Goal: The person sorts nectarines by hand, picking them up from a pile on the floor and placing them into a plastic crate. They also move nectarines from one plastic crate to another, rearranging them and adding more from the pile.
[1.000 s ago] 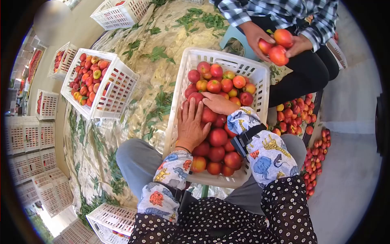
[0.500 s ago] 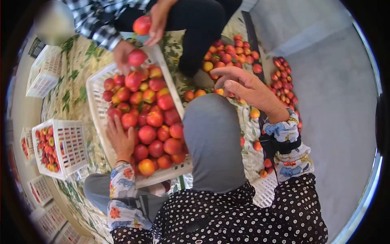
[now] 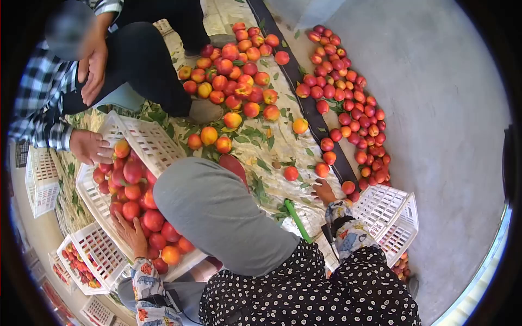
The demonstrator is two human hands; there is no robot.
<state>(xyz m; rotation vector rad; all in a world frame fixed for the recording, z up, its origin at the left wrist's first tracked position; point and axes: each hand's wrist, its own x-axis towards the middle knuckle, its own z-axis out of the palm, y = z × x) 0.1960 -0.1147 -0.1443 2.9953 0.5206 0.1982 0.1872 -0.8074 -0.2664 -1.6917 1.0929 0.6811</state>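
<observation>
A white plastic crate (image 3: 155,142) full of red and yellow nectarines (image 3: 132,171) stands tilted against my raised knee. My left hand (image 3: 130,236) lies with fingers spread on the nectarines at the crate's near left side, not gripping any. Low over the floor sheet on the right, my right hand (image 3: 325,192) has its fingers apart and nothing visible in them. One nectarine (image 3: 322,170) lies just beyond its fingertips, and another nectarine (image 3: 348,187) is close to its right.
A co-worker's open hand (image 3: 91,147) is at the crate's far left corner. Loose nectarines (image 3: 231,81) lie on the leafy sheet, and more nectarines (image 3: 359,119) line the grey wall. A white crate (image 3: 383,209) stands by my right arm. Another filled crate (image 3: 106,258) is at left.
My view has turned right. My right hand has gone from above my knee down toward the floor at right. My left hand stays on the fruit. The co-worker's hands no longer hold nectarines.
</observation>
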